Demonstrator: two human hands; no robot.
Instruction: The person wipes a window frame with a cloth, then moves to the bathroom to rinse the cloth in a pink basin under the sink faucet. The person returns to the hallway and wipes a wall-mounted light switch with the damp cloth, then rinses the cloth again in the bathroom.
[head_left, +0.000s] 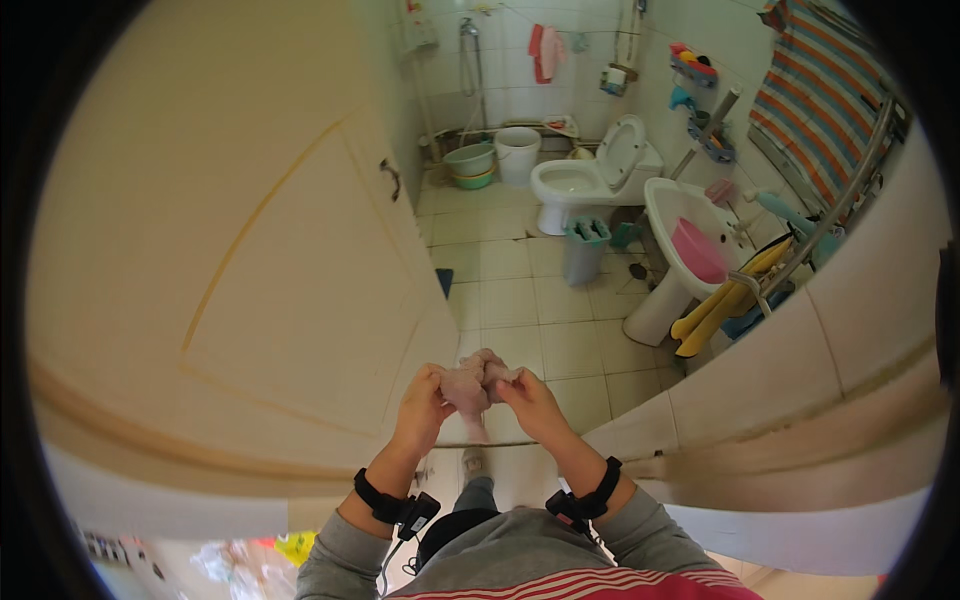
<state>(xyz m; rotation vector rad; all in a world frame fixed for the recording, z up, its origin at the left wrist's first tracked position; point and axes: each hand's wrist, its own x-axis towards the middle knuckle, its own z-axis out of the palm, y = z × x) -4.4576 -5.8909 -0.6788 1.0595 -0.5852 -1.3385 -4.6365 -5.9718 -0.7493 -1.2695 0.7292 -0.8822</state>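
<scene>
A crumpled pinkish cloth (466, 384) hangs between my two hands in front of my body, above the bathroom doorway. On its left side, my left hand (424, 397) grips one edge. The opposite edge is pinched by my right hand (534, 401), with the thumb lying over the fabric. A loose end of the cloth droops between the hands. Black straps with small devices circle both of my forearms.
An open door (285, 262) stands at left. Beyond the threshold are a grey bin (585, 259), a toilet (570, 180), basins (471, 161) and a white bucket (517, 154). At right, a pedestal washbasin (664, 206) holds a pink basin (697, 251); yellow rubber gloves (727, 300) hang from a metal rail (844, 184).
</scene>
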